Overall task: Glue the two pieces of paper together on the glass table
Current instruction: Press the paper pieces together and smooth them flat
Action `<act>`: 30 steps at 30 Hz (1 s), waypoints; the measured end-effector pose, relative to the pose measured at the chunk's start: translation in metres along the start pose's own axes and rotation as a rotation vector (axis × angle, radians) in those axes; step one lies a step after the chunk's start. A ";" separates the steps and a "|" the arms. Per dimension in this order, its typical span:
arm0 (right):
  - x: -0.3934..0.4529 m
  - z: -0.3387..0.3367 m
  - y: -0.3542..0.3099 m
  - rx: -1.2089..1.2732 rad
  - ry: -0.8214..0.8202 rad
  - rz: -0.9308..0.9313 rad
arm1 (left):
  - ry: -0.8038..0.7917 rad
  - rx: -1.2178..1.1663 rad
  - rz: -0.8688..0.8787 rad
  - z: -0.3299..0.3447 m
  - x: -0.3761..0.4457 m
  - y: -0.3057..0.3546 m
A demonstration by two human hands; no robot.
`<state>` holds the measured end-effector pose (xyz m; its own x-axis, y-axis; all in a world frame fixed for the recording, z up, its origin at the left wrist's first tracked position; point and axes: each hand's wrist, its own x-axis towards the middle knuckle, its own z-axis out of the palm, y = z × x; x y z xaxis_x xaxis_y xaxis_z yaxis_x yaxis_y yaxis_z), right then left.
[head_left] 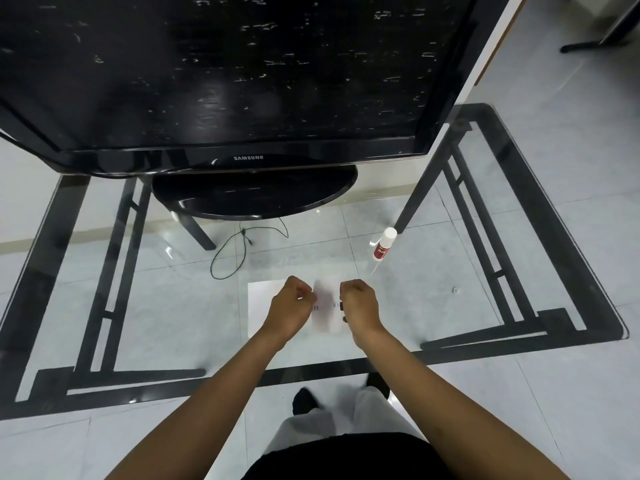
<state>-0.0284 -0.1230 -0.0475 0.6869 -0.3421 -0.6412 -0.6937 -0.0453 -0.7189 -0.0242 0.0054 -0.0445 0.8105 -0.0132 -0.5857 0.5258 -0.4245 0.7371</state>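
A white sheet of paper (259, 306) lies flat on the glass table (519, 237), near its front edge. Above it a second, smaller piece of paper (326, 303) is blurred and stretched between my two hands. My left hand (292, 306) pinches its left edge with the fingers curled in. My right hand (358, 304) pinches its right edge the same way. Both hands cover part of the flat sheet. A small glue bottle (382, 244) with a white cap and red label stands upright on the glass, beyond and to the right of my right hand.
A large black television (242, 81) on a round base (254, 192) fills the back of the table. A small clear object (455, 290) lies on the glass to the right. A thin cable (235, 251) and the black table frame (485, 251) show through the glass.
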 end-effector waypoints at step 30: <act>-0.020 0.077 0.018 -0.350 -0.085 -0.284 | 0.411 0.200 -0.007 -0.071 0.002 -0.057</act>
<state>-0.0378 -0.0448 -0.0683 0.8654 -0.1932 -0.4623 -0.4972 -0.4452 -0.7447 -0.0346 0.0935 -0.0640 0.8637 0.3331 -0.3782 0.5038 -0.5901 0.6308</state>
